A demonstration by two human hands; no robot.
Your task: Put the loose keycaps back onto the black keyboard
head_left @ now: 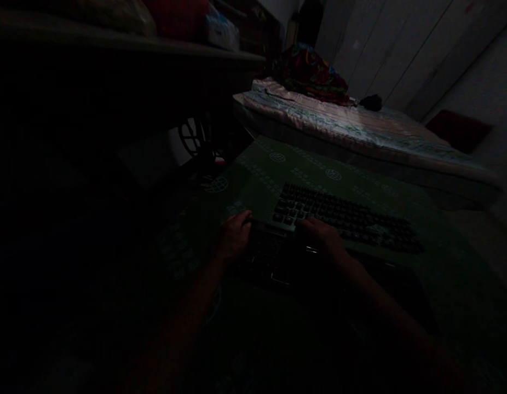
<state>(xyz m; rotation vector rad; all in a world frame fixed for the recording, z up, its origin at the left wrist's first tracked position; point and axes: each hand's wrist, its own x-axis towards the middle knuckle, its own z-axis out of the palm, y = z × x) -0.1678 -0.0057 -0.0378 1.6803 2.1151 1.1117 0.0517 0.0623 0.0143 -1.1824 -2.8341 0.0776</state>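
Note:
The room is very dark, so small details are lost. A black keyboard base (274,251) lies on a green printed sheet (253,180). My left hand (236,232) has its fingers closed over the base's upper left corner. My right hand (321,232) is over the base's far edge, its fingers bent together near the lower left of the laid-out keys. Whatever those fingertips may hold is hidden in shadow. Just beyond the base, many dark keycaps (339,210) sit in rows in a keyboard layout, with some gaps among them.
A bed with a patterned sheet (331,120) stands beyond the green sheet, with a bundle of colourful cloth (311,76) on it. At upper left is a table (114,41) with packages on top. Below it shows a dark spoked wheel (190,137).

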